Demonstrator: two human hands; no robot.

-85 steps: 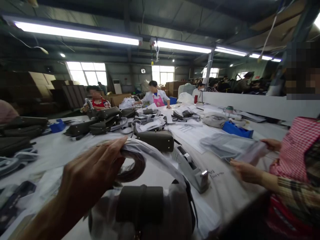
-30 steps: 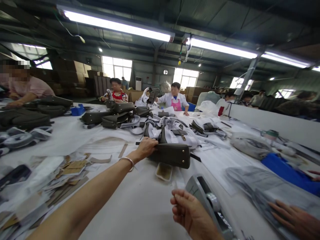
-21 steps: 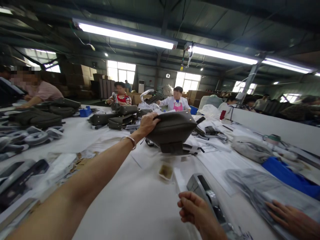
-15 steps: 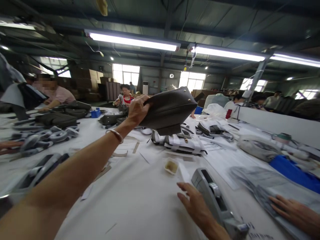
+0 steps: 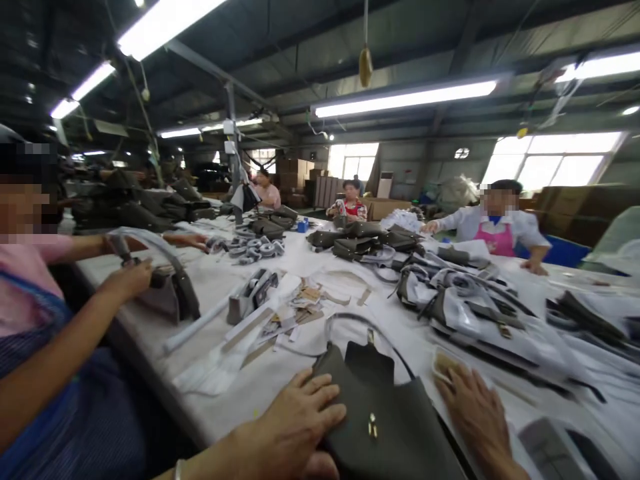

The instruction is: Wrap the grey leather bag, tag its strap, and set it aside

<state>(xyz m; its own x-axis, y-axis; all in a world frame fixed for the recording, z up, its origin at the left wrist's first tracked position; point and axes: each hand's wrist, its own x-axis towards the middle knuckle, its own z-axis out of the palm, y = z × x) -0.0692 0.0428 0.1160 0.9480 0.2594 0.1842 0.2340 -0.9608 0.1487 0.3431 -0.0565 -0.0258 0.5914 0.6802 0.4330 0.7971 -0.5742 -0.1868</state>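
A dark olive handbag (image 5: pixel 400 427) with a gold clasp lies in front of me, its flap opened away and its handle (image 5: pixel 367 317) arching over the far side. My left hand (image 5: pixel 295 420) rests on the bag's left side, fingers stretched over the surface. To the right of the bag, my right hand (image 5: pixel 473 407) is open, its fingertips over a small dish (image 5: pixel 443 363) with yellowish-brown contents. Whether the fingers touch the contents cannot be made out. A grey tape dispenser (image 5: pixel 555 447) sits right of that hand.
Wrapped bags (image 5: pixel 480 313) are heaped ahead on the right. Paper scraps (image 5: pixel 305 303) and another tape dispenser (image 5: pixel 253 293) lie left of centre. At the left table edge a co-worker (image 5: pixel 30 280) handles a bag; another co-worker (image 5: pixel 500 220) stands across the table.
The dark bag, held up in my left hand before, now lies on the table in front of me. My right hand has come beside it, over the dish. My view has turned left.
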